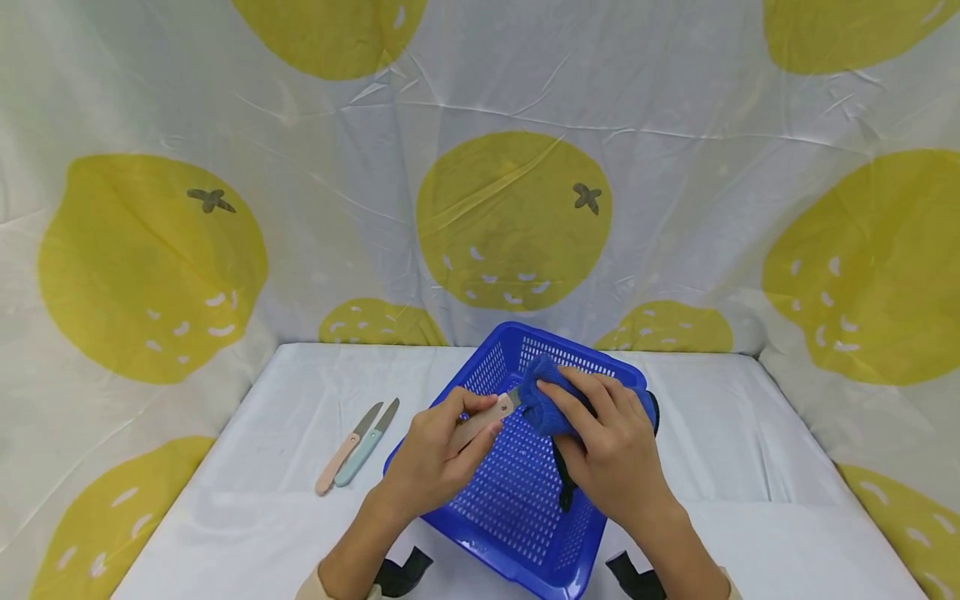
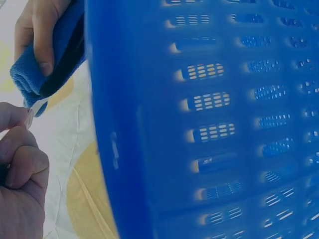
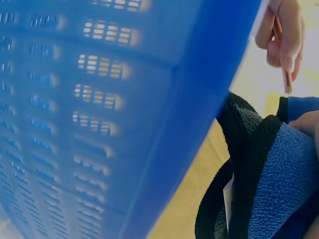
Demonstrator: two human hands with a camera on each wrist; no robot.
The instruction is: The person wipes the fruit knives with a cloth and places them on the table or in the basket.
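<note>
My left hand [image 1: 442,446] grips a knife [image 1: 480,422] by its pale pinkish handle, above the blue basket. Most of that knife's blade is hidden inside a blue cloth [image 1: 542,400], which my right hand [image 1: 611,442] holds bunched around it. In the right wrist view the cloth [image 3: 284,184] shows a black border and a white tag, and hangs beside the basket wall. The left wrist view shows the fingers of my left hand [image 2: 22,169] close to the cloth's [image 2: 32,74] lower end.
Beneath both hands stands a blue perforated plastic basket [image 1: 480,546], set at an angle on the white-covered table [image 1: 247,500]. Left of it lie a pink-handled knife [image 1: 341,458] and a light-blue-handled knife [image 1: 363,454], side by side. A lemon-patterned curtain [image 1: 675,225] hangs behind.
</note>
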